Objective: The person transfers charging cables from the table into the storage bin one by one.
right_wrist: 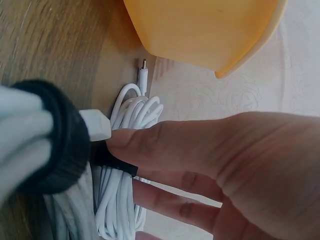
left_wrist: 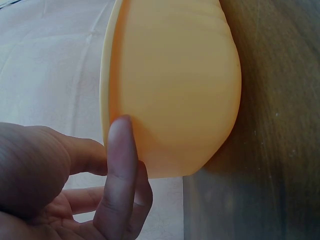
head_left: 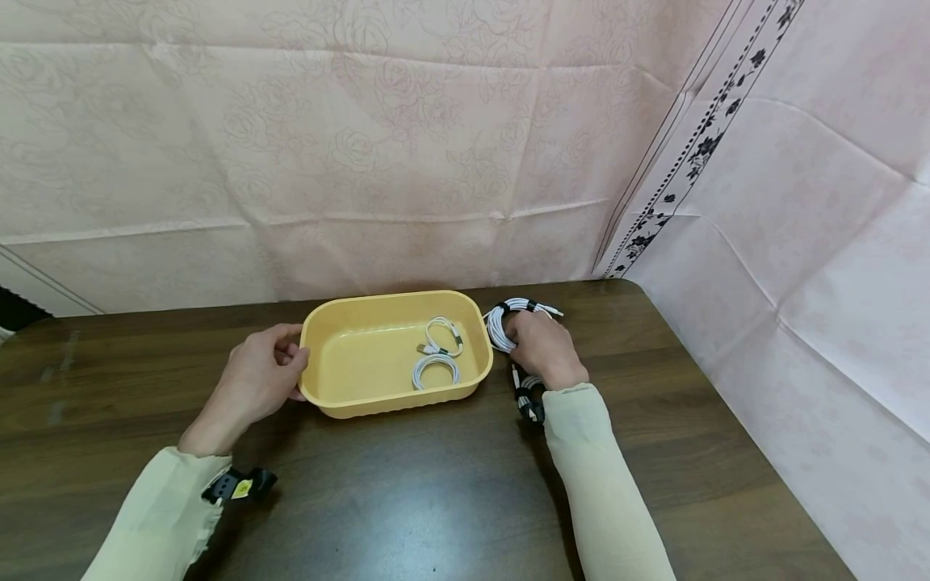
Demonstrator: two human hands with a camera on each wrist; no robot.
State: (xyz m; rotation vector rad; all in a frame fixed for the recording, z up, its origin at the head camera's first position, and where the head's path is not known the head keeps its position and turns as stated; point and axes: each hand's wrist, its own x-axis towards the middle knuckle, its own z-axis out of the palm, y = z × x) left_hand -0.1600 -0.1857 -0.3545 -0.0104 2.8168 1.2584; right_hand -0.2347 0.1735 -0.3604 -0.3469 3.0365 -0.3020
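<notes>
A yellow plastic basket (head_left: 385,407) stands on the table with two small coiled white cables, one a USB cable (head_left: 445,337) and one a ring-shaped coil (head_left: 436,372), at its right end. At the basket's left end my left hand (head_left: 254,373) holds the rim, its fingers bent against the outer wall in the left wrist view. Just right of the basket, my right hand (head_left: 543,349) grips a bundled white cable (right_wrist: 120,200) with a black tie; a thin plug tip sticks out of it. Another tied white cable bundle (right_wrist: 27,130) with a black strap lies nearer my right wrist.
The brown wooden table (head_left: 407,500) ends at a pale rose-patterned cloth (head_left: 349,161) behind it. A second cloth (head_left: 821,266) hangs along the right side. A black strapped device (head_left: 238,486) sits at my left wrist.
</notes>
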